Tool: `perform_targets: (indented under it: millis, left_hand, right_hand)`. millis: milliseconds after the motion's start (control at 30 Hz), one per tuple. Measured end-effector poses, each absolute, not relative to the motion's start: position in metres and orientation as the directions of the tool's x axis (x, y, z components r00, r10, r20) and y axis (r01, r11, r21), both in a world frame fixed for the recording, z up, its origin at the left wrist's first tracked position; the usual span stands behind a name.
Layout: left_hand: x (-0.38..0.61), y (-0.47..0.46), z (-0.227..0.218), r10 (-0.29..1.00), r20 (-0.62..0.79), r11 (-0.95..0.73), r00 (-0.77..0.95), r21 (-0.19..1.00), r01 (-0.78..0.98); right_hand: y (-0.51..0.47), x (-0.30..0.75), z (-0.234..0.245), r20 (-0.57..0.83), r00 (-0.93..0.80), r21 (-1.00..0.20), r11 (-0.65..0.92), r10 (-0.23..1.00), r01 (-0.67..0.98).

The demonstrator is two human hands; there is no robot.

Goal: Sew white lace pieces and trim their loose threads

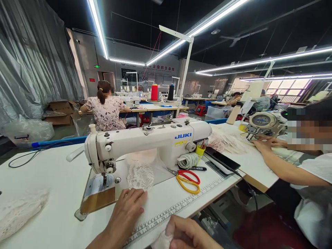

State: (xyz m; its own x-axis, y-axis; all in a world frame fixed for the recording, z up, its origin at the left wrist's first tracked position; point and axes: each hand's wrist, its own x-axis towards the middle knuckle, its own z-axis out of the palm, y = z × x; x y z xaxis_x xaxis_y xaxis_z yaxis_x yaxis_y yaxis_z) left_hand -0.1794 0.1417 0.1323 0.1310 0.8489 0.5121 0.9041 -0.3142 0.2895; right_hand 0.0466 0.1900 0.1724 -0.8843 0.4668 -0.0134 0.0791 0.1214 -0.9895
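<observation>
My left hand [128, 209] lies palm down on the white table in front of the sewing machine [140, 140]. Its fingertips rest at the near edge of a white lace piece [141, 175], which stretches back under the machine's arm. At the bottom edge of the view, my right hand [193, 233] pinches a bunch of white lace fabric [163, 240], partly cut off by the frame. To the left of my left hand are the needle and presser foot [105, 180]. Scissors with red and yellow handles [188, 181] lie to the right of the lace.
A printed ruler strip [178, 207] runs along the table's front edge. Coiled cord [188, 160], a black marker [195, 168] and a phone [221, 159] lie right. More white lace [22, 211] sits at far left. A co-worker's arm [277, 162] works at the neighbouring machine.
</observation>
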Motion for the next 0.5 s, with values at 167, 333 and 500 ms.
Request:
perform_targets:
  millis: [167,333,500]
  left_hand:
    - [-0.196,0.120,0.113,0.813,0.479,-0.433,0.330,0.121,0.893]
    - [-0.212,0.046,0.115,0.880,0.459,-0.274,0.124,0.277,0.921]
    - [-0.209,-0.002,0.126,0.844,0.435,0.173,-0.314,0.333,0.927]
  right_hand:
    - [0.196,0.069,0.187,-0.024,-0.910,-0.960,0.243,0.415,0.136]
    - [0.192,0.041,0.212,0.118,-0.974,-0.775,0.631,0.195,0.033]
    - [0.190,-0.026,0.189,0.199,-0.976,-0.599,0.799,0.084,-0.054]
